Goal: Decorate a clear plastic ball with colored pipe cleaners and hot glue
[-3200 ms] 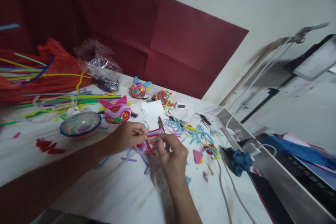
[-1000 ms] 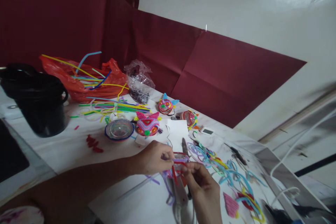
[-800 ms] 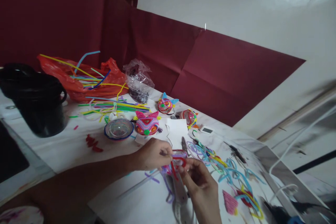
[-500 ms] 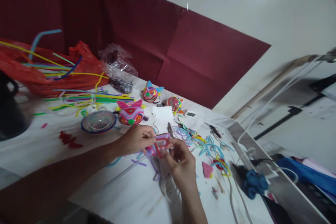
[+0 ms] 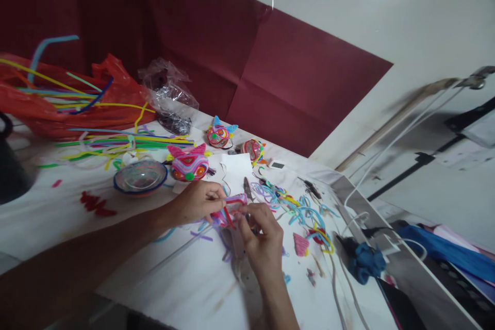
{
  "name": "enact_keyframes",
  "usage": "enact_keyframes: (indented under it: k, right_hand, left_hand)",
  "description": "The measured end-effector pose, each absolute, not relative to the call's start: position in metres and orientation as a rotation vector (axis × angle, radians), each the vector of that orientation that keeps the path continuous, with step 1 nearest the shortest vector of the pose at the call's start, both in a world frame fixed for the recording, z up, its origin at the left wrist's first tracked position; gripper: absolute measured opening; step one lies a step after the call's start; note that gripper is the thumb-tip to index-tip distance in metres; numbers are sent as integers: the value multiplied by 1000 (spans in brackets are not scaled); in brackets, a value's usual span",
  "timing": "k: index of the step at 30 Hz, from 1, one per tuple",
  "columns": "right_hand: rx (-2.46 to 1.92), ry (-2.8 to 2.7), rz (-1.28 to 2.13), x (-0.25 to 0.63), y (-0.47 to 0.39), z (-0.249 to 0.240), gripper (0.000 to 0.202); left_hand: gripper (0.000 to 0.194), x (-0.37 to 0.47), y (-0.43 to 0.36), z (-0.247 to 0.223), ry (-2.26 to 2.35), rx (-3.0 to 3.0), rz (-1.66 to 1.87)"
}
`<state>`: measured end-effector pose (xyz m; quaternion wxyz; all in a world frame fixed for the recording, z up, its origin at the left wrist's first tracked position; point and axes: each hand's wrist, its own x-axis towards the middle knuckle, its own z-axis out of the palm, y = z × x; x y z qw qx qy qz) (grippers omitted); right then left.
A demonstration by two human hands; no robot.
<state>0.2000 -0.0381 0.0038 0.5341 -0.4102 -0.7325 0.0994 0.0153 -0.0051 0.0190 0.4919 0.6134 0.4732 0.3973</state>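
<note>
My left hand (image 5: 199, 201) pinches one side of a small purple and red pipe-cleaner piece (image 5: 236, 198), fingers closed. On the other side, my right hand (image 5: 262, 234) is closed on it too, fingertips at the red pipe cleaner's edge. The hands partly cover the piece, and its full shape cannot be made out. Just behind my left hand sits a pink striped pipe-cleaner animal head (image 5: 189, 163) with a green nose. Loose purple pipe-cleaner bits (image 5: 201, 236) lie on the table below. A scissors-like dark tool (image 5: 247, 188) rests behind the hands.
At left are a clear bowl with a blue rim (image 5: 139, 176), red scraps (image 5: 95, 203) and a red plastic bag (image 5: 116, 82) of pipe cleaners. Two smaller heads stand at the back. Curled blue pipe cleaners (image 5: 305, 211), cables and a blue cloth bundle (image 5: 367, 263) lie right.
The view has shifted slightly, so everything sits a little further left. My right fingertips have changed position slightly on the red pipe cleaner; both hands still hold the piece.
</note>
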Motion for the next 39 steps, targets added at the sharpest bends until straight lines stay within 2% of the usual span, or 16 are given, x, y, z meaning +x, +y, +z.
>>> enact_keyframes:
  k: [20,39]
  right_hand:
    - [-918,-1953,-245,203,-33,-14,13]
    - [-841,-2043,-690,208,-33,-13,19]
  left_hand:
    - [17,15,-6,13,1105,1435,984]
    - [15,15,-5,7,1077,1422,1017]
